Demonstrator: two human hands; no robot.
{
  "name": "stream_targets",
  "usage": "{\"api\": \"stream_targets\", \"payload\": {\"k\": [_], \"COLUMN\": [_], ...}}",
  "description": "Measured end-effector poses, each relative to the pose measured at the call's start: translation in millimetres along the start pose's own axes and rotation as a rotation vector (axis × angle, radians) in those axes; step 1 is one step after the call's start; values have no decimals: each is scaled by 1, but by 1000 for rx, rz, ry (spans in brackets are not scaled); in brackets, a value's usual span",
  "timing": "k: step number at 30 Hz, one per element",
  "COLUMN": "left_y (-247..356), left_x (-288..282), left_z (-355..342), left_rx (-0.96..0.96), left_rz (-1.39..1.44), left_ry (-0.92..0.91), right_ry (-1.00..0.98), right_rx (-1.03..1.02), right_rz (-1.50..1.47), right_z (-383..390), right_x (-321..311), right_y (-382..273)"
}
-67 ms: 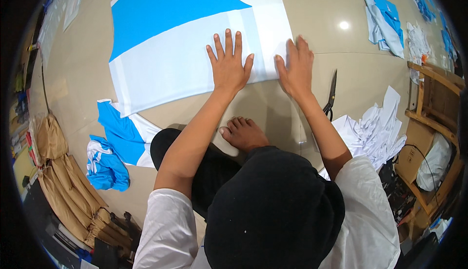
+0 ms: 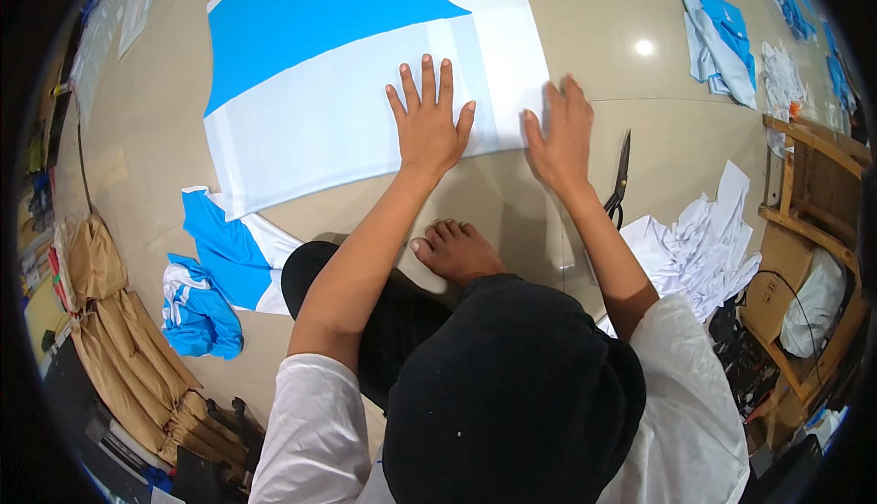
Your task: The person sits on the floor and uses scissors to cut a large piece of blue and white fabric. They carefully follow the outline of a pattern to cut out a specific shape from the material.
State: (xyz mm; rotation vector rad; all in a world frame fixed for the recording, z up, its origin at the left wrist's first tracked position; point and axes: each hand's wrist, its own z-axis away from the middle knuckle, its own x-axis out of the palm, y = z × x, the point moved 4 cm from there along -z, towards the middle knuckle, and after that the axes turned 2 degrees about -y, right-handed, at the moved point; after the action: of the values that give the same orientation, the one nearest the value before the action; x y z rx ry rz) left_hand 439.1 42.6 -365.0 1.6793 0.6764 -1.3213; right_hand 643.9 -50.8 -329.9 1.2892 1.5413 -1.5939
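Note:
A large piece of blue and white fabric (image 2: 320,111) is spread out on the tiled floor in front of me. My left hand (image 2: 427,130) lies flat on its white part near the close edge, fingers spread. At the fabric's right corner is my right hand (image 2: 562,143), its fingers stretched out and its thumb beside the fabric edge; whether it touches the cloth I cannot tell. Neither hand holds anything. Black-handled scissors (image 2: 622,175) lie on the floor to the right of my right hand, blades pointing away from me.
Crumpled white cloth scraps (image 2: 694,248) lie right of my right forearm. Blue and white cloth pieces (image 2: 228,248) lie at my left, and another folded piece (image 2: 713,29) at the far right. A wooden frame (image 2: 813,148) stands along the right side. My bare foot (image 2: 459,253) rests below the fabric.
My right hand has shifted slightly right and toward me, off the fabric's corner. My left hand has stayed in place.

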Motion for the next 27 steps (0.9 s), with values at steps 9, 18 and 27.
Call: {"api": "stream_targets", "payload": {"k": [9,18,27], "left_y": [-13,-9,-2], "left_x": [10,16,20], "left_z": [-52,-65,-79], "left_rx": [4,58,94], "left_rz": [11,-17,-18], "left_ry": [80,23,-1], "right_ry": [66,-78,-108], "right_rx": [180,291,426], "right_rz": [21,-15,-118], "right_z": [101,173,189], "right_x": [-64,-83,-83], "right_y": [53,54,54]}}
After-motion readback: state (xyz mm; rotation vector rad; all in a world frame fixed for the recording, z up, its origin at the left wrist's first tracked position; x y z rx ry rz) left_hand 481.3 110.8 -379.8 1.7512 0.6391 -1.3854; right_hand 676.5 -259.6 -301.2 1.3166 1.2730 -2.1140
